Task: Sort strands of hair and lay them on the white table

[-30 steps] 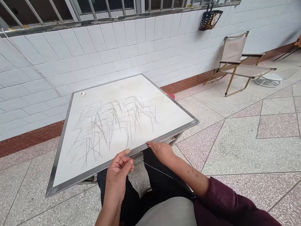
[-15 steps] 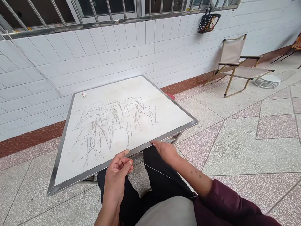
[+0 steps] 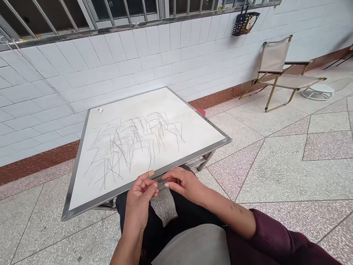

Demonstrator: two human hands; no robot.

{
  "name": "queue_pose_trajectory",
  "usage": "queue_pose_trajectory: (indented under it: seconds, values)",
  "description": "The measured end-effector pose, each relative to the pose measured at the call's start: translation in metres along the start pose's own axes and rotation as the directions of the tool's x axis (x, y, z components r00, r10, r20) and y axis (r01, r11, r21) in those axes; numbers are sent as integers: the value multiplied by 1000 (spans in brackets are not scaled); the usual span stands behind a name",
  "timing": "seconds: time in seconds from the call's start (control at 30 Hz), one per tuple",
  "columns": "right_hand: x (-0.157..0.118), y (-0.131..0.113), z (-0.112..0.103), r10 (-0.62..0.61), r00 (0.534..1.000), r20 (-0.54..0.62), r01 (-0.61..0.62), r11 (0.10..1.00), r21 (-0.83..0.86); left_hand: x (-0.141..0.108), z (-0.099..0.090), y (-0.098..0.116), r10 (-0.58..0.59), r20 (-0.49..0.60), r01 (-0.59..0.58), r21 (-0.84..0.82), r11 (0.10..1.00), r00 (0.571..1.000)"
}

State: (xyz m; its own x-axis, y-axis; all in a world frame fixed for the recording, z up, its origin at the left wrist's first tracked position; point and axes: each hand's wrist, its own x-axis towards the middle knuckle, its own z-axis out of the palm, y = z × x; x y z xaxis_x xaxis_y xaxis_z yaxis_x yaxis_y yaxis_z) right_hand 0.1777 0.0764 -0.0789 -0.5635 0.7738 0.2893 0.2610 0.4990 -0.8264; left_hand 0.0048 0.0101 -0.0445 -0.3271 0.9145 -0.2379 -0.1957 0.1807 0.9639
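Note:
Many thin, dark bent wires (image 3: 151,141) lie spread over the white tabletop (image 3: 193,125), which has a grey metal edge. My left hand (image 3: 143,191) is in front of the table's near edge, thumb and index finger pinched on a thin wire; a tan wrap covers one fingertip. Just to its right, my right hand (image 3: 182,182) has its thumb and fingers apart around the wire's other side, close to my left fingertips. Whether the right fingers touch the wire is hard to tell. A small white and red item (image 3: 100,110) rests near the table's far left corner.
Behind the table rises a white tiled wall (image 3: 116,77) with barred windows above. A folding chair (image 3: 286,73) stands at the right, beside a round white stool (image 3: 317,92). A patterned bag (image 3: 245,24) hangs on the wall. Something red (image 3: 200,111) shows behind the table's right edge.
My right hand has left the table's edge and moved left and slightly down, close to my left hand. The long loose wire end that trailed rightward over my leg no longer shows clearly.

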Motion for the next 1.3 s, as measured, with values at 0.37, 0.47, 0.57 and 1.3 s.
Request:
queue_pose_trajectory:
  seconds: [0.37,0.47,0.57,1.3]
  values:
    - [1,-18,11,-99,991,-92,100,995,5,-4,-6,1,-15,-1,15,-64,998,1000]
    - [-1,-19,15,-127,988,-88,126,992,-12,-4,-7,1,-1,-8,1,-59,998,1000]
    - [-3,-19,19,-124,986,-115,125,992,-1,-5,-7,3,0,-14,0,-42,999,1000]
    - [-12,-15,39,43,989,-139,-10,974,227,-1,-14,7,45,-21,-46,-53,998,999]
